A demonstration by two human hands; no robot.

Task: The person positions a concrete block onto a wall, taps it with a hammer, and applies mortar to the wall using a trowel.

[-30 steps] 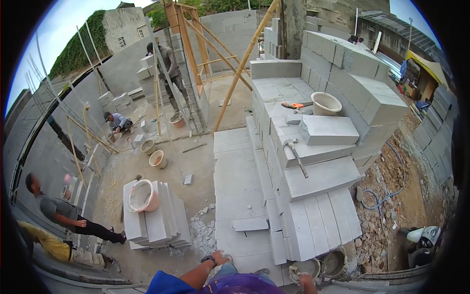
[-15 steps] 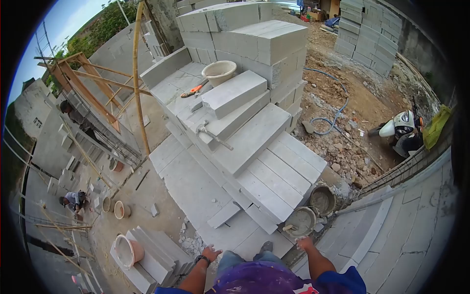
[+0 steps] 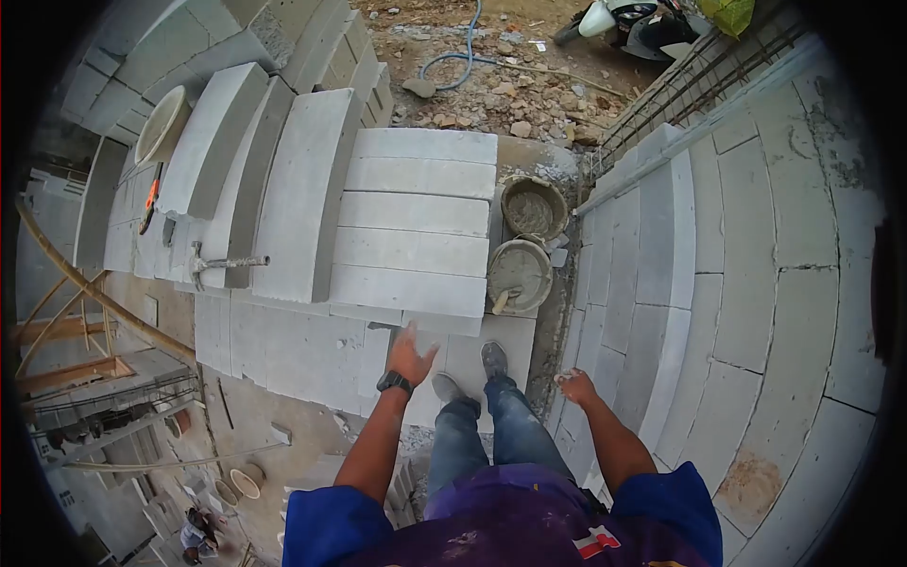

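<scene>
My left hand (image 3: 411,357) is held out with fingers apart and nothing in it, above the lower pale grey blocks (image 3: 439,320). A dark watch (image 3: 395,382) is on that wrist. My right hand (image 3: 574,386) hangs near the block wall (image 3: 661,340), fingers loosely curled and pale at the tips; I see nothing in it. Ahead of it stands a bucket of wet mortar (image 3: 529,265), with a tool's wooden handle (image 3: 501,302) at its rim. Behind sits a second mortar bucket (image 3: 537,210). A hammer (image 3: 227,265) lies on the stepped block stack.
Stacked blocks (image 3: 416,213) fill the left and middle. A pale basin (image 3: 162,125) and an orange-handled tool (image 3: 149,200) rest on them. Beyond lie rubble (image 3: 515,94), a blue hose (image 3: 470,47) and a motorbike (image 3: 633,24). A person (image 3: 198,534) crouches at lower left.
My view has swung down and to the right. My left hand has moved forward over the blocks with fingers spread. My right hand is now beside the wall, farther from the mortar bucket.
</scene>
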